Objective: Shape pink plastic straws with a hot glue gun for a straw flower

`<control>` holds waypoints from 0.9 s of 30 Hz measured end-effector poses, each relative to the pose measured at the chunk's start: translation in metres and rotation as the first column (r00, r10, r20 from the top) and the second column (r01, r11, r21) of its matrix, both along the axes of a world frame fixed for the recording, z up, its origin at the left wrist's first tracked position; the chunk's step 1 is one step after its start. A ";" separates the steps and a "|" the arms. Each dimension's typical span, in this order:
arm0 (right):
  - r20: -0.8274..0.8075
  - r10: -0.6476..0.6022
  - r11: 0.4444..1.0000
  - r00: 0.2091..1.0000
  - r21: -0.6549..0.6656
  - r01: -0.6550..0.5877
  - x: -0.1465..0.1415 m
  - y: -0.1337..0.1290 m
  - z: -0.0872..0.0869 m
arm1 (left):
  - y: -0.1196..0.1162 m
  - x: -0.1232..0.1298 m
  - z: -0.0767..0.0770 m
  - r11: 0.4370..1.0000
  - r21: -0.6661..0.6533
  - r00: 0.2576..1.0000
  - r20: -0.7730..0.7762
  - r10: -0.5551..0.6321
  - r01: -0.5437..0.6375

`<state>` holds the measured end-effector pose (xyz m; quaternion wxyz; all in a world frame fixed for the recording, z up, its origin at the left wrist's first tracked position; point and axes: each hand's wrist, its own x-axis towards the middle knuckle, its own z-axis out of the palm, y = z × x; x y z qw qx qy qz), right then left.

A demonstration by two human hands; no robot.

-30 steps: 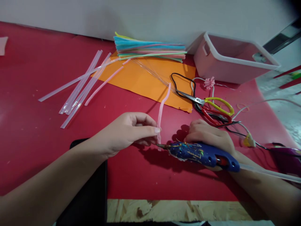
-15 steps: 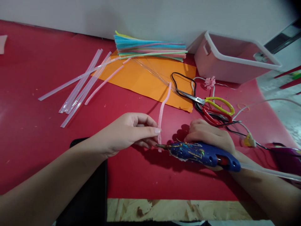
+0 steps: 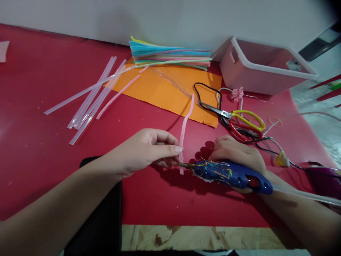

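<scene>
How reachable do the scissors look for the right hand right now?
Probably not without freeing it first: the right hand is wrapped around the glue gun. Otherwise the way looks free; the scissors lie just beyond the knuckles, yellow handle uncovered.

- Head camera: set on the person's head, looking forward and steeply down over the red tabletop (image 3: 149, 202).
- Close range: the left hand (image 3: 146, 147) and right hand (image 3: 238, 154) lie near mid-frame.
- Reach: from the tabletop's near edge to the pale wall (image 3: 170, 21) behind.
</scene>
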<state>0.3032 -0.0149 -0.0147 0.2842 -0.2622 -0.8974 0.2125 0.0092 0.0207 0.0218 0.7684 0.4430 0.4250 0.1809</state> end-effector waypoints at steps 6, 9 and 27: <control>-0.005 0.005 1.000 1.000 0.031 -0.004 -0.001 0.001 0.001 | 0.000 0.001 0.001 1.000 -0.005 1.000 -0.006 -0.002 0.002; 0.000 -0.001 1.000 1.000 0.018 0.001 -0.001 0.001 0.000 | 0.000 0.001 0.000 1.000 -0.007 1.000 -0.022 0.002 -0.002; -0.017 0.008 0.999 1.000 0.051 -0.007 0.000 0.000 0.002 | 0.000 -0.002 -0.002 1.000 -0.018 1.000 0.010 0.000 0.000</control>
